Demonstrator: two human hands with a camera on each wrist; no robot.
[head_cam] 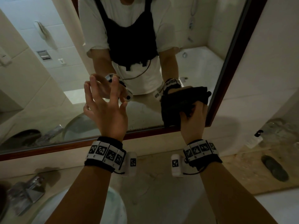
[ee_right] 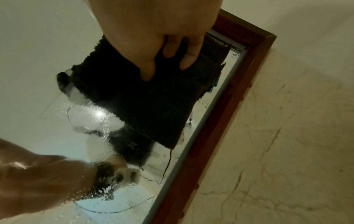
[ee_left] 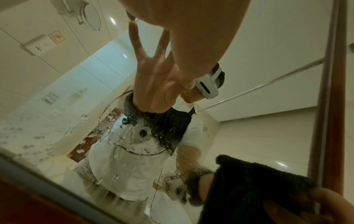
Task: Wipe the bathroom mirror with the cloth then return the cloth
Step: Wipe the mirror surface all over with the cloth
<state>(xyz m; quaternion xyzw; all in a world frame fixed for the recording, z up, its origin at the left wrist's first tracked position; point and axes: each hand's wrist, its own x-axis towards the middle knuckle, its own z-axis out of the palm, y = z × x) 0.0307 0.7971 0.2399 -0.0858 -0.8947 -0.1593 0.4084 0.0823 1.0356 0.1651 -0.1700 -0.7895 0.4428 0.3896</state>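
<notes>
1. Right hand [head_cam: 193,117] has the dark cloth [head_cam: 178,107] flat against the mirror [head_cam: 56,88], fingers [ee_right: 186,60] a little apart and bent onto the fabric, pressing it to the glass.
2. The cloth sits in the mirror's lower right corner, right up beside the dark wooden frame [head_cam: 229,65]; the frame's inner edge bars the way on that side.
3. Left hand [head_cam: 105,109] is up in front of the glass, fingers [head_cam: 113,89] spread wide and holding nothing; whether the tips touch the glass, I cannot tell.
4. Water droplets [ee_left: 38,136] bead along the lower glass in the left wrist view, more around the cloth in the right wrist view.
5. Below the frame runs a marbled counter [head_cam: 161,183], with a chrome tap [head_cam: 27,191] and a basin [head_cam: 48,212] at lower left.
6. On the counter to the right lies a dark oval object [head_cam: 275,168], well apart from the hands.
</notes>
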